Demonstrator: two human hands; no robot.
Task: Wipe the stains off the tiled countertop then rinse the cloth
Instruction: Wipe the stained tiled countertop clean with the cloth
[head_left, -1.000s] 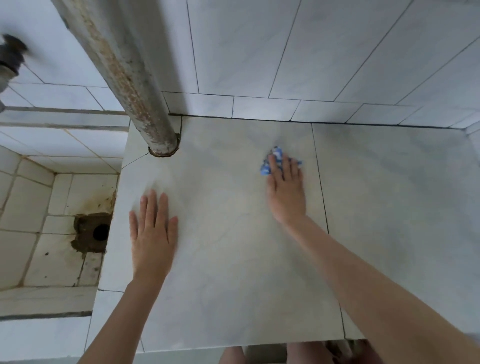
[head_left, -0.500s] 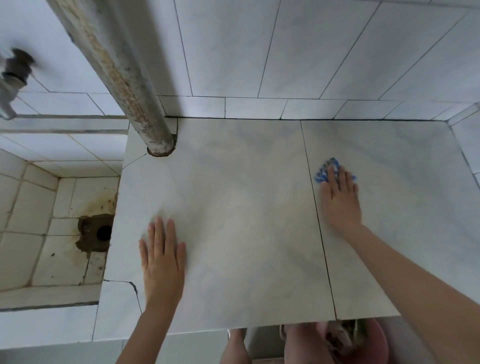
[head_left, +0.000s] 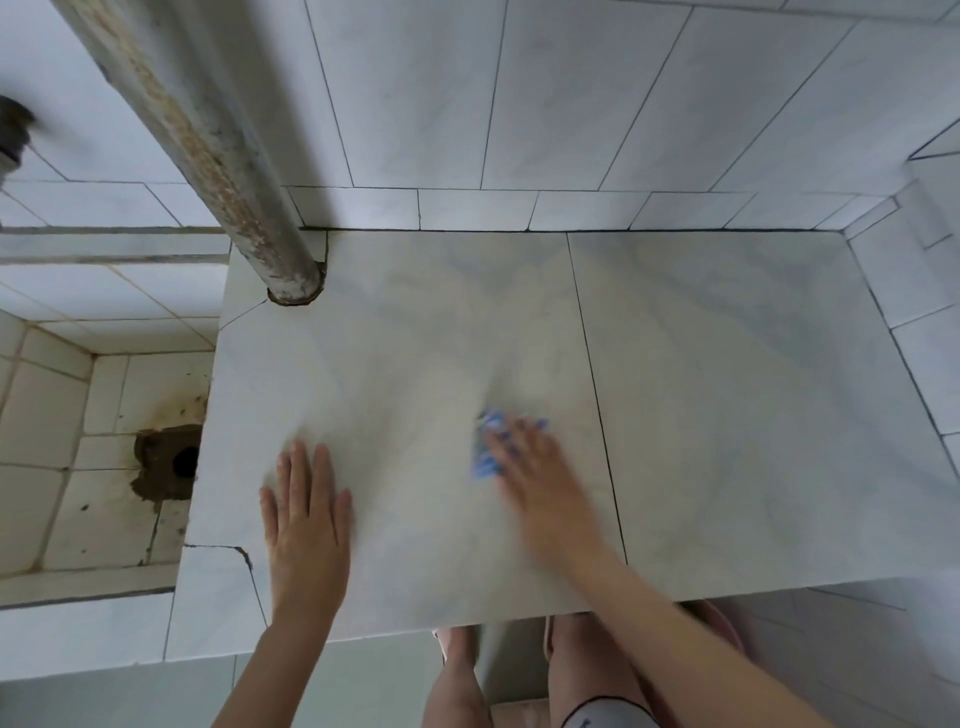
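Blue cloth (head_left: 485, 457) lies on the tiled worktop (head_left: 727, 415) near its front, pressed under the straight fingers of the right hand (head_left: 540, 483) for wiping; the left hand (head_left: 306, 514), fingers straight and together, rests flat, probably for support.

Smooth glossy marbled tile countertop (head_left: 701, 389), blue woven cloth (head_left: 485, 457), rusty pitted metal pipe (head_left: 208, 140)
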